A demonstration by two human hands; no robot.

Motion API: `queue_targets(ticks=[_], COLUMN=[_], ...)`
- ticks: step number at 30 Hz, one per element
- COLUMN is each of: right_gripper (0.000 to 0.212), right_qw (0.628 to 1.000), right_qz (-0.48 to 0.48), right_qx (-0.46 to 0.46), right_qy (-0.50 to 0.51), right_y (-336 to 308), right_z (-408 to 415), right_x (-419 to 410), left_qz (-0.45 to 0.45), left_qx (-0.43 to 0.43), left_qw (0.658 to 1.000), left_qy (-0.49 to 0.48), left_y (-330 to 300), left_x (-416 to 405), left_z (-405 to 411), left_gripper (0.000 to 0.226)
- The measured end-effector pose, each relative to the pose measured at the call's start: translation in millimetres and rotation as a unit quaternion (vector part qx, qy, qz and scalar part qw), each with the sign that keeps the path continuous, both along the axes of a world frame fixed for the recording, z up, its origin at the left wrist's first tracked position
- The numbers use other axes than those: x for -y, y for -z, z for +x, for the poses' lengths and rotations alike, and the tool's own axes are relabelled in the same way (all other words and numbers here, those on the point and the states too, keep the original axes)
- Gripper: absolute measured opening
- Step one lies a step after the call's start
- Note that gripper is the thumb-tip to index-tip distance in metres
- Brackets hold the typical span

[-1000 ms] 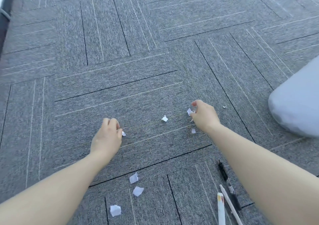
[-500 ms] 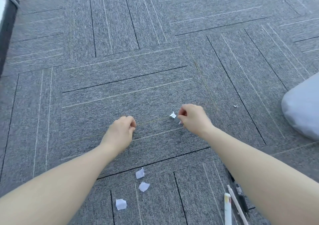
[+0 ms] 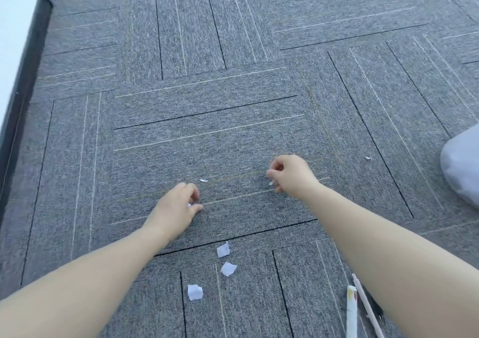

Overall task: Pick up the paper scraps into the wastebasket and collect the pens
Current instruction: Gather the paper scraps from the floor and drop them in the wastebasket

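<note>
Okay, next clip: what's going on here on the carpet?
A person is picking paper scraps off a grey carpet with both bare hands. The left hand pinches a small white scrap in its grip; the right hand is curled around another bit, blurred. Still on the floor: a sliver between the hands, three larger scraps nearer the person, and a fleck to the right. The pens lie untouched at bottom right.

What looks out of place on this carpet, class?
Torn paper scraps litter the carpet: three near the bottom, a sliver between the hands, a fleck at right. Pens lie loose on the floor at lower right.
</note>
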State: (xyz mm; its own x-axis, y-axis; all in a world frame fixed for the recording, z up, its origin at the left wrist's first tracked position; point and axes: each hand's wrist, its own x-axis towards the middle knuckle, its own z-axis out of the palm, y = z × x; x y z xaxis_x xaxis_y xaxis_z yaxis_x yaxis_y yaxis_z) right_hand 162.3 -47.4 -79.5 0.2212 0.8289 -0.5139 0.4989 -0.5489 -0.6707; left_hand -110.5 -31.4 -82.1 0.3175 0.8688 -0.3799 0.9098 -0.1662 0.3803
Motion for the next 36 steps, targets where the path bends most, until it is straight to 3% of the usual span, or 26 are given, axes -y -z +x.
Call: queue_targets(ticks=[2, 4, 6, 8, 10, 12, 14, 16, 18, 23, 25, 27, 29, 32, 34, 36], right_gripper=[0.009, 0.004, 0.002, 0.005, 0.014, 0.025, 0.029, 0.022, 0.007, 0.017, 0.021, 0.022, 0.023, 0.014, 0.008, 0.004], right_qw=[0.969, 0.907, 0.870, 0.859, 0.862, 0.893, 0.949, 0.981, 0.985, 0.968, 0.956, 0.965, 0.988, 0.965, 0.967, 0.984], right_qz=[-0.009, -0.011, -0.010, -0.009, -0.012, -0.027, -0.057, -0.054, -0.019, 0.006, 0.012, 0.007, 0.018, 0.014, 0.007, 0.011], right_qx=[-0.195, -0.330, -0.391, -0.409, -0.391, -0.304, -0.126, 0.050, 0.133, 0.248, 0.294, 0.261, 0.117, -0.105, -0.108, -0.023], right_qy=[0.154, 0.261, 0.300, 0.308, 0.321, 0.332, 0.283, 0.181, 0.105, 0.050, 0.014, 0.016, 0.098, 0.242, 0.232, 0.175], right_y=[-0.5, -2.4, -7.1, -11.3, -12.2, -11.2, -10.2, -5.7, 0.8, 19.4, 23.0, 21.9, 16.4, 9.0, 7.9, 7.7], right_z=[7.4, 18.5, 30.0, 39.1, 46.6, 52.3, 53.7, 50.5, 46.1, 40.8, 39.3, 37.2, 28.9, 10.5, -0.7, -8.5], right_x=[10.9, 20.4, 27.3, 32.1, 35.1, 39.3, 48.3, 63.9, 78.9, 83.1, 82.9, 80.2, 72.1, 49.2, 33.8, 18.6], left_qz=[0.001, 0.002, 0.004, 0.029, 0.060, 0.071, 0.079, 0.084, 0.085, 0.098, 0.090, 0.087, 0.097, 0.108, 0.109, 0.112], left_qx=[-0.008, -0.011, 0.006, 0.044, 0.071, 0.070, 0.055, 0.051, 0.063, 0.056, 0.045, 0.010, -0.034, -0.059, -0.059, -0.063], left_qw=[1.000, 1.000, 1.000, 0.998, 0.995, 0.994, 0.995, 0.994, 0.993, 0.992, 0.995, 0.996, 0.994, 0.991, 0.990, 0.989], left_qy=[0.009, 0.014, 0.002, -0.020, -0.040, -0.043, -0.038, -0.043, -0.053, -0.051, -0.030, 0.006, 0.039, 0.056, 0.064, 0.071], left_y=[1.6, 3.5, 3.2, 1.5, 0.6, 1.4, 4.7, 7.9, 10.2, 16.8, 16.8, 17.0, 17.8, 19.9, 18.8, 18.5], left_x=[1.4, 2.0, -0.4, -6.9, -16.9, -25.7, -30.6, -31.4, -27.9, -15.3, -13.5, -13.6, -16.0, -22.6, -24.4, -24.8], left_z=[-0.1, -0.6, 1.0, 6.0, 13.5, 19.6, 21.4, 21.3, 22.6, 25.2, 25.0, 25.1, 26.2, 29.2, 29.9, 28.7], left_gripper=[0.011, 0.012, 0.011, 0.007, 0.013, 0.017, 0.024, 0.031, 0.030, 0.013, 0.019, 0.028, 0.033, 0.022, 0.017, 0.015])
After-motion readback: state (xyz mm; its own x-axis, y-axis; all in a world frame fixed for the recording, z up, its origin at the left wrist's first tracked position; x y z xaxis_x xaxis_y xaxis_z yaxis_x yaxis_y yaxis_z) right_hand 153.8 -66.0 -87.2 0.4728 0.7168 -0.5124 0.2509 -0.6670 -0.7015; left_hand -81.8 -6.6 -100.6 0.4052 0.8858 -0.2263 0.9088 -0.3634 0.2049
